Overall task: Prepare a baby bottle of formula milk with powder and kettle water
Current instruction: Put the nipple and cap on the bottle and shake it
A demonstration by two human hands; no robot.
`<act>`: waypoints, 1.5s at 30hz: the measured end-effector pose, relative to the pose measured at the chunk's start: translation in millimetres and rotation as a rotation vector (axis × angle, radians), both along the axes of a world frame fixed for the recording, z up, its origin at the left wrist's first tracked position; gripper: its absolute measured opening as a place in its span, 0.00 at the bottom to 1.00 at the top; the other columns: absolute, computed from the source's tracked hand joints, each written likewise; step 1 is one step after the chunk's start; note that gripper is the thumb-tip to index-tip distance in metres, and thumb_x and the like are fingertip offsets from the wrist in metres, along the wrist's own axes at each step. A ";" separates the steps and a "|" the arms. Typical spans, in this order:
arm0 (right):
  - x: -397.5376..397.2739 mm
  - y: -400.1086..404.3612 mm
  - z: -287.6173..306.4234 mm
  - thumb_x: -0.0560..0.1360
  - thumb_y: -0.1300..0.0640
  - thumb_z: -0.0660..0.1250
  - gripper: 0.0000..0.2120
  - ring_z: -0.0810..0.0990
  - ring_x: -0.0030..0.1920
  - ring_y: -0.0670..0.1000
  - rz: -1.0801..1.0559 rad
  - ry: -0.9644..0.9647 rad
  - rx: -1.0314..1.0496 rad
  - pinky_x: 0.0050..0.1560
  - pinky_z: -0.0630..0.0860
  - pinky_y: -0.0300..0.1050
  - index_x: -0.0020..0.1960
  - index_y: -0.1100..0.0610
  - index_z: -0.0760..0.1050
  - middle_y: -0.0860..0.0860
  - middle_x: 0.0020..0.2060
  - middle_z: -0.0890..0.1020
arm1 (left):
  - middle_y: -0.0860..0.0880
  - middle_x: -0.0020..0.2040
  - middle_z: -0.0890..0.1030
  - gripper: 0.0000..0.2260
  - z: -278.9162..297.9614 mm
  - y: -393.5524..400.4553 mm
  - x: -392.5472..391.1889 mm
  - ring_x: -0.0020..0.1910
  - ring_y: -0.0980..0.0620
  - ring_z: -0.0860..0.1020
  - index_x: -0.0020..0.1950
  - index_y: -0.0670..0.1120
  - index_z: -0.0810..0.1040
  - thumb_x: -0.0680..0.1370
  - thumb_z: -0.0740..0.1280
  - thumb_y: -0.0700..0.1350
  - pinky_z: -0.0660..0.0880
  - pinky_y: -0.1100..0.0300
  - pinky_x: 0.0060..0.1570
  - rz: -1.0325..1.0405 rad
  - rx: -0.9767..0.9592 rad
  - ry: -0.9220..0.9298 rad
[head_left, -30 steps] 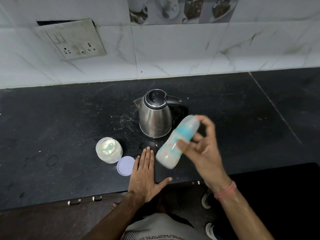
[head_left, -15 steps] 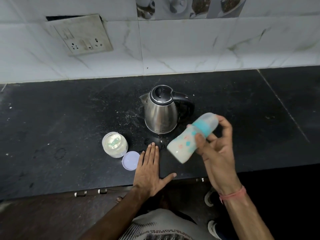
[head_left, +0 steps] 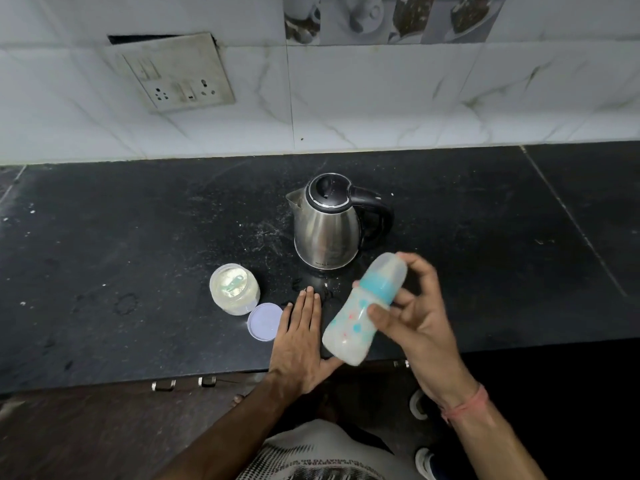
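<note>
Judging from the head view, mixing looks nearly done: the right hand (head_left: 420, 318) curls thumb and fingers round the capped, tilted baby bottle (head_left: 363, 311), translucent plastic with milky liquid, above the black stone counter (head_left: 138, 258). Left hand (head_left: 299, 341) lies flat, fingers together. Steel kettle (head_left: 329, 226) and open powder jar (head_left: 234, 289) stand behind, its round lid (head_left: 265, 322) alongside.

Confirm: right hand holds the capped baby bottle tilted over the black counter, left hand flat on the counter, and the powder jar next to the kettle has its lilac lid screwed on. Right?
Not quite. The head view shows the clear plastic powder jar open; its round lilac lid lies on the black stone counter beside it. The rest holds: right hand holds the teal-collared baby bottle tilted, left hand flat, steel kettle nearby.
</note>
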State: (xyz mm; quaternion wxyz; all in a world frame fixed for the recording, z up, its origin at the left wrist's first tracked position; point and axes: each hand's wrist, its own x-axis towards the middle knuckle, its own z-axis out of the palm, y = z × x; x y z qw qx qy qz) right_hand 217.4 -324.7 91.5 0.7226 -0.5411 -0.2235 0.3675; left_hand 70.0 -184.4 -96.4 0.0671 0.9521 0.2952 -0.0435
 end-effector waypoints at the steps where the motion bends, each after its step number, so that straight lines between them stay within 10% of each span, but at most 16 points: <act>1: -1.2 -0.2 -0.1 0.73 0.50 0.88 0.38 0.86 0.68 0.66 -0.019 0.002 0.020 0.63 0.86 0.58 0.76 0.42 0.70 0.64 0.69 0.85 | 0.40 0.93 0.46 0.60 0.5 0.2 0.4 0.94 0.41 0.51 0.93 0.39 0.51 0.79 0.51 0.85 0.53 0.39 0.90 0.001 0.000 -0.005; 13: 2.2 1.6 -14.6 0.70 0.45 0.90 0.39 0.89 0.64 0.60 -0.260 0.051 0.029 0.59 0.88 0.56 0.73 0.39 0.71 0.61 0.67 0.86 | 0.40 0.94 0.49 0.59 2.7 -2.6 1.6 0.94 0.42 0.50 0.93 0.39 0.51 0.80 0.48 0.85 0.53 0.38 0.91 0.025 -0.015 -0.039; 25: 34.0 5.9 -70.0 0.74 0.69 0.85 0.43 0.87 0.68 0.54 -0.258 -0.487 -0.183 0.65 0.86 0.48 0.73 0.39 0.65 0.46 0.69 0.81 | 0.38 0.92 0.60 0.57 -3.1 -5.3 6.5 0.92 0.41 0.60 0.91 0.37 0.62 0.81 0.52 0.84 0.64 0.36 0.87 0.067 0.030 -0.077; 28: 43.0 7.6 -86.5 0.74 0.67 0.85 0.43 0.86 0.68 0.52 -0.250 -0.544 -0.231 0.66 0.86 0.48 0.73 0.38 0.65 0.53 0.72 0.78 | 0.38 0.91 0.61 0.56 -2.7 -6.8 7.3 0.91 0.40 0.61 0.90 0.37 0.64 0.81 0.51 0.83 0.65 0.36 0.86 0.076 0.047 -0.081; 39: 48.3 13.9 -120.7 0.75 0.53 0.84 0.41 0.86 0.65 0.48 -0.167 -0.751 -0.422 0.65 0.87 0.55 0.70 0.26 0.60 0.25 0.68 0.74 | 0.39 0.93 0.56 0.53 1.3 -7.4 8.5 0.93 0.40 0.53 0.92 0.39 0.59 0.82 0.55 0.80 0.59 0.37 0.89 0.076 0.039 -0.111; 45: 44.6 18.3 -125.9 0.75 0.53 0.85 0.36 0.86 0.67 0.52 -0.159 -0.883 -0.429 0.63 0.87 0.57 0.73 0.40 0.65 0.40 0.70 0.77 | 0.40 0.94 0.54 0.43 6.1 -8.3 8.0 0.94 0.42 0.50 0.93 0.39 0.56 0.88 0.56 0.69 0.56 0.39 0.91 0.088 -0.002 -0.160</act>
